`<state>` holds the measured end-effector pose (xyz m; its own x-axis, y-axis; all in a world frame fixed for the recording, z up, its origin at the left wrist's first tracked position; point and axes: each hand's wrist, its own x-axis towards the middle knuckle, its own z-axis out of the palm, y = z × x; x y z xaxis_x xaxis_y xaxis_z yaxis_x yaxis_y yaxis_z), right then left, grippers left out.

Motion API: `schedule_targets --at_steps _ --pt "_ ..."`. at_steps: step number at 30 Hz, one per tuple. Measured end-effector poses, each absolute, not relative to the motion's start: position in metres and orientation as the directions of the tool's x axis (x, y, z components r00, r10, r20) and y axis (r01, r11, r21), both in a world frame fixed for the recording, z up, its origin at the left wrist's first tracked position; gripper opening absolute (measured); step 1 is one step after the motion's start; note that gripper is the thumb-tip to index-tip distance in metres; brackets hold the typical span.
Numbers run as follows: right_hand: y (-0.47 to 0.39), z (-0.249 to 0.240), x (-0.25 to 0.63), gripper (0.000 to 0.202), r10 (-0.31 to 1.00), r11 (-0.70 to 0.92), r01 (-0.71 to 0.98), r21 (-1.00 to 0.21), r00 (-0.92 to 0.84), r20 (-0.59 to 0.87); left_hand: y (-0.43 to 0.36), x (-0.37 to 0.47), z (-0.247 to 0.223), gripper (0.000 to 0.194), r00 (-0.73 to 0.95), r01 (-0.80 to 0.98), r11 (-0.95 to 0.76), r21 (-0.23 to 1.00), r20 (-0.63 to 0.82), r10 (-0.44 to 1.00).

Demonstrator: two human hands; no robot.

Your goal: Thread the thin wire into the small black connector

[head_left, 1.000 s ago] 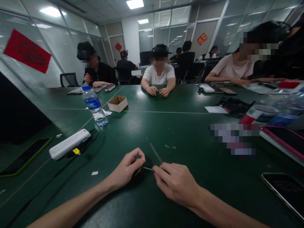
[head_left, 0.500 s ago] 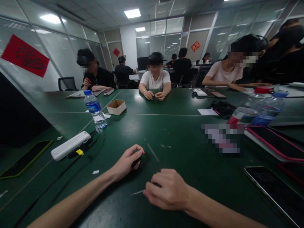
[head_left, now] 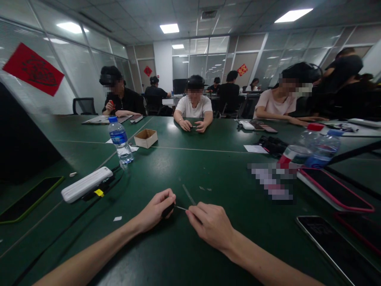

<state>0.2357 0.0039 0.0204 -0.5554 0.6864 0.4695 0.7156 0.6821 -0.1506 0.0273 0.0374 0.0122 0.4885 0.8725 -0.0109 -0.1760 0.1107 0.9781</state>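
Rod: pinched in right fingers, extending to left fingers, closed round black piece; seemingly mid-work, whether joined unclear.

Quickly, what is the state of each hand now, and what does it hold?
Left hand: closed, holding a small dark object.
Right hand: closed, pinching a thin light rod.
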Motion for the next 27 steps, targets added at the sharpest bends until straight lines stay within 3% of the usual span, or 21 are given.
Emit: schedule_targets --at_steps 9,27 --pt "0.0049 0.0184 0.2345 0.031 0.7 0.669 0.729 -0.148 -0.551 0.454 0.0354 0.0274 0.0154 0.037 0.469 -0.036 0.029 0.999 -0.008 0.883" --pt "0.0037 0.0184 0.2336 0.032 0.676 0.69 0.712 -0.131 -0.569 0.468 0.0352 0.0275 0.016 0.036 0.482 -0.021 0.033 0.999 -0.019 0.876"
